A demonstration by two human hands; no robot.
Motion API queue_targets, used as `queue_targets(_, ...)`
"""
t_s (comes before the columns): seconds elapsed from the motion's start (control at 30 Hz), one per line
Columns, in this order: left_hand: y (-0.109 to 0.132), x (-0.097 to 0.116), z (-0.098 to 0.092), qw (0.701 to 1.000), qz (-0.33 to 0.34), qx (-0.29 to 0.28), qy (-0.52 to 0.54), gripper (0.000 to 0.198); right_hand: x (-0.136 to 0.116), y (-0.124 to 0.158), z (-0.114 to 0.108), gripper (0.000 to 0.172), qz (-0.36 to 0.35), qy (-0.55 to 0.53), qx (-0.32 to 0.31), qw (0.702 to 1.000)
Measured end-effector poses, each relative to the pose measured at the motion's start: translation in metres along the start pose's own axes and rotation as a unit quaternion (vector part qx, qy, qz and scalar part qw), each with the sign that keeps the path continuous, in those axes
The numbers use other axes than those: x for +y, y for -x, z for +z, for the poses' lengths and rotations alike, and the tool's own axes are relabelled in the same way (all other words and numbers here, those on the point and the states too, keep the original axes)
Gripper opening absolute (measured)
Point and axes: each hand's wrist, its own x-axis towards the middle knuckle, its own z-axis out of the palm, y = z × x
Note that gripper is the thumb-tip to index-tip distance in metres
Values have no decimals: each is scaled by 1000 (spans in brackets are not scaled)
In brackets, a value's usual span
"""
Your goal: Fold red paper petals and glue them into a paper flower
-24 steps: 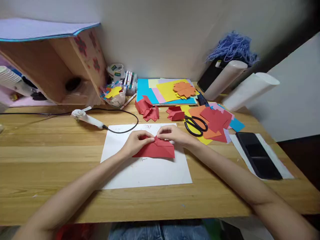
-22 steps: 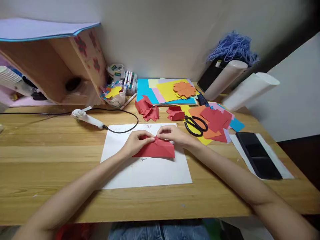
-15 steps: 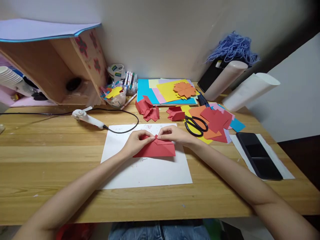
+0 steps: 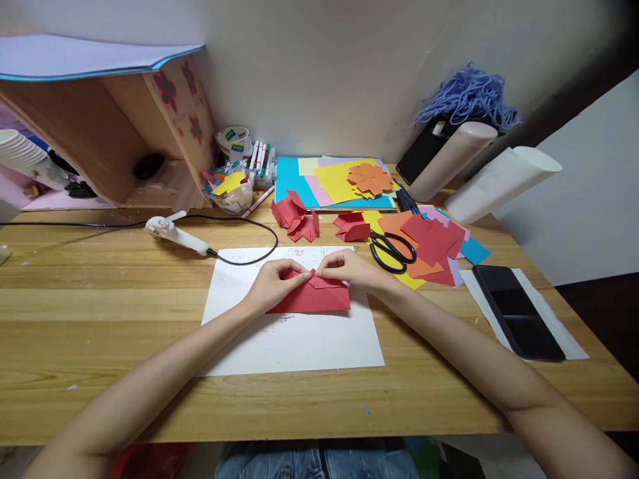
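A folded red paper (image 4: 314, 299) lies on a white sheet (image 4: 294, 339) in the middle of the wooden desk (image 4: 100, 299). My left hand (image 4: 272, 283) presses on its left top part, fingers curled onto the fold. My right hand (image 4: 349, 267) pinches the paper's top edge near the middle, fingertips together on a small flap. Both hands meet at the top centre of the red paper.
Black scissors (image 4: 392, 251) and loose red and orange sheets (image 4: 429, 243) lie to the right. Folded red pieces (image 4: 294, 219) and a coloured paper stack (image 4: 334, 179) sit behind. A corded white glue gun (image 4: 172, 236) is at left, a black phone (image 4: 516, 319) at right.
The fingers of both hands have shifted slightly along the top fold of the red paper. The camera view has nudged a little; nothing else moved.
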Motion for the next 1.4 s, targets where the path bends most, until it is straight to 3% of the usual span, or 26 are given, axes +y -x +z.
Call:
queue_targets(0.4,-1,-1,-1,1000,-19,11,3,30,0,3,14,17,-66,41,119,990)
queue_targets(0.5,-2,-1,-1,1000,-22,5,10,31,-3,3,13,18,-67,37,103,992)
queue_targets(0.73,0,0,0,1000,-19,6,5,31,-8,3,-2,22,-25,48,-5,999)
queue_targets(0.97,0,1,0,1000,-19,10,18,29,-9,5,3,19,-22,83,24,996)
queue_targets(1.4,2,3,-1,996,-26,-18,81,21,-13,8,11,18,-35,101,9,994)
